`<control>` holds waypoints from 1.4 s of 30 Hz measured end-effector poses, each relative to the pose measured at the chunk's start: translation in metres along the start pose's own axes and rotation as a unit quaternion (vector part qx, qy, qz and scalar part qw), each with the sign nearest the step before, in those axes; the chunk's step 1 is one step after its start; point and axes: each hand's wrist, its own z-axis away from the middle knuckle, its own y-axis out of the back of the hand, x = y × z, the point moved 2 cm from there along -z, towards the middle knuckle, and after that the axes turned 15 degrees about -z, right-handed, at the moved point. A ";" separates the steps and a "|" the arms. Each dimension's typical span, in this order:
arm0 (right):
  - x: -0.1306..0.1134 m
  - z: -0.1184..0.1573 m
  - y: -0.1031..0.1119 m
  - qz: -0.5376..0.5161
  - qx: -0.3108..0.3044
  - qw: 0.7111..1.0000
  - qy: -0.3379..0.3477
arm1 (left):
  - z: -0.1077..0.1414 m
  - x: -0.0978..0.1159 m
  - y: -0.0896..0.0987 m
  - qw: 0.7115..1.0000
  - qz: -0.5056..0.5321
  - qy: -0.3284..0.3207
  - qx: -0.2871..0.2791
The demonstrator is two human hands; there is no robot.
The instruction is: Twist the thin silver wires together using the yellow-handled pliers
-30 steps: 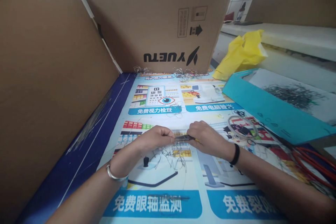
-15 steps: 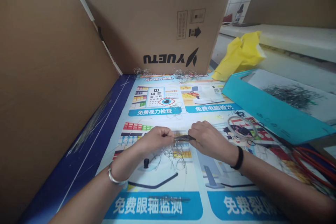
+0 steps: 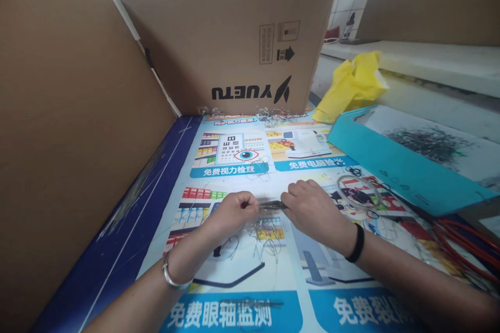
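My right hand [image 3: 312,208] is wrapped round a pair of pliers [image 3: 273,205], whose dark jaws point left toward my other hand. Thumb and fingers of my left hand [image 3: 237,212] are pinched together at the jaw tips, on what looks like a thin wire too small to see clearly. Below the pliers lies a loose tangle of thin, bent wires [image 3: 267,242] on the printed sheet [image 3: 273,276]. Closer to me is a small bundle of straight wires [image 3: 253,304].
Cardboard walls [image 3: 219,36] stand at the left and back, with wire tangles [image 3: 269,113] at their foot. On the right are a turquoise box [image 3: 390,166] with a heap of wire pieces [image 3: 427,144], a yellow bag [image 3: 351,86], a clear ring [image 3: 358,191] and orange-red handles [image 3: 464,244].
The pliers have turned slightly between my hands, which keep their hold in nearly the same place. The camera view has shifted a little.
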 end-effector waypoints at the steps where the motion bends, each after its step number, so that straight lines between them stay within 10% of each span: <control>1: 0.000 0.000 0.000 -0.001 0.001 1.000 -0.001 | 0.000 0.000 0.000 1.000 0.002 -0.002 0.005; 23: 0.009 -0.002 -0.010 -0.051 0.011 0.998 0.021 | 0.001 0.004 -0.001 0.994 0.088 0.027 -0.050; 42: -0.001 0.000 0.005 0.001 0.045 0.999 -0.020 | -0.002 -0.001 0.002 0.994 -0.050 -0.010 0.098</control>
